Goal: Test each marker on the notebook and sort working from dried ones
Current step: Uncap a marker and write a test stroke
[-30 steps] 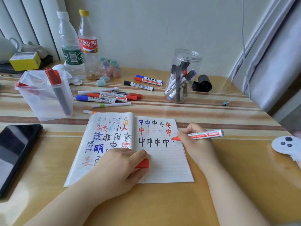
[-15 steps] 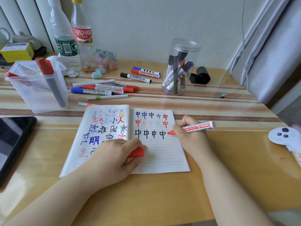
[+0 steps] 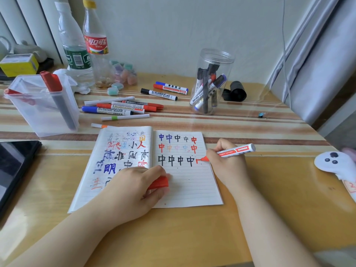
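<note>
Head view, looking down: the right hand (image 3: 227,166) pinches a red marker (image 3: 234,152) near its tip, fingers curled round the barrel, the tip touching the right page of the open notebook (image 3: 185,185) at a fresh red stroke beside a row of black characters. The left hand (image 3: 134,187) rests across the notebook's fold, its thumb and fingers curled round a red cap (image 3: 159,183) — the cap pokes out toward the right page. Both pages carry test marks in black, blue, red and paler colours. The notebook lies flat on the striped counter (image 3: 269,209).

Beyond it a loose cluster of markers (image 3: 123,107) lies on the counter, with three more markers (image 3: 165,89) farther back. A clear round jar (image 3: 212,81) to the right holds several markers upright or leaning. A clear square tub (image 3: 42,106) to the left holds a red-capped marker leaning inside. Two plastic bottles (image 3: 84,49) stand behind the tub — near the wall. A dark tablet (image 3: 13,168) lies at the left edge.
</note>
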Motion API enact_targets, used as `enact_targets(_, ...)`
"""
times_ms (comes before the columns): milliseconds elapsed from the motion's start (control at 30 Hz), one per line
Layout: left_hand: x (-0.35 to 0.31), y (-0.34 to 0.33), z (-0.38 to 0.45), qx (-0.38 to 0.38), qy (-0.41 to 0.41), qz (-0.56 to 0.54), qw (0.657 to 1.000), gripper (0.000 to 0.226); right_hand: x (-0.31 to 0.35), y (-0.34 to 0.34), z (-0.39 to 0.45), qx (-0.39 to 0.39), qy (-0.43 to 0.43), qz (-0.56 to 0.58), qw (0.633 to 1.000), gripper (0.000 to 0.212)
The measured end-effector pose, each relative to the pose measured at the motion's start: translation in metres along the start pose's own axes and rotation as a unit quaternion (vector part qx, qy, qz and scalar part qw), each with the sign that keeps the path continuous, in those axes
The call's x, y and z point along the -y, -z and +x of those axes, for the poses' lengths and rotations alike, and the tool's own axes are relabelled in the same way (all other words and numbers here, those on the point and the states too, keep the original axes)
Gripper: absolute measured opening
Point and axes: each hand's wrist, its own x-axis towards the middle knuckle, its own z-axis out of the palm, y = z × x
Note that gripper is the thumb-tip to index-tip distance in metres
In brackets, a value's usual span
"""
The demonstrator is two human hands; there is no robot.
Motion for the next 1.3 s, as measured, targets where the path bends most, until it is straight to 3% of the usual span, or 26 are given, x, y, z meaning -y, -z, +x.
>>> enact_targets(167,0.001,-0.001,0.001,0.001,0.003,0.002,1.000,0.021,-0.003,0.004,0.000,-0.002,0.013,-0.014,1.000,0.037)
enact_targets(333,0.003,-0.002,0.000,0.004,0.008,-0.005,1.000,0.023,-0.006,0.002,-0.001,0.046,-0.003,0.001,0.999,0.037)
enact_targets(533,0.003,-0.002,0.000,0.001,0.002,0.000,1.000,0.020,-0.003,0.004,0.000,0.003,-0.006,-0.015,1.000,0.032)
enact_targets(1000,0.003,-0.002,0.000,-0.001,0.020,-0.023,1.000,0.023,-0.006,0.006,-0.001,0.040,-0.014,-0.031,0.999,0.032)
enact_targets(1200,-0.002,0.005,0.002,-0.024,0.051,-0.104,0.993,0.027,0.005,0.006,-0.007,0.030,0.020,0.053,0.998,0.036)
enact_targets(1300,-0.004,0.010,0.004,-0.057,0.088,-0.185,0.977,0.020,0.025,0.005,-0.014,0.124,0.055,0.137,0.981,0.031)
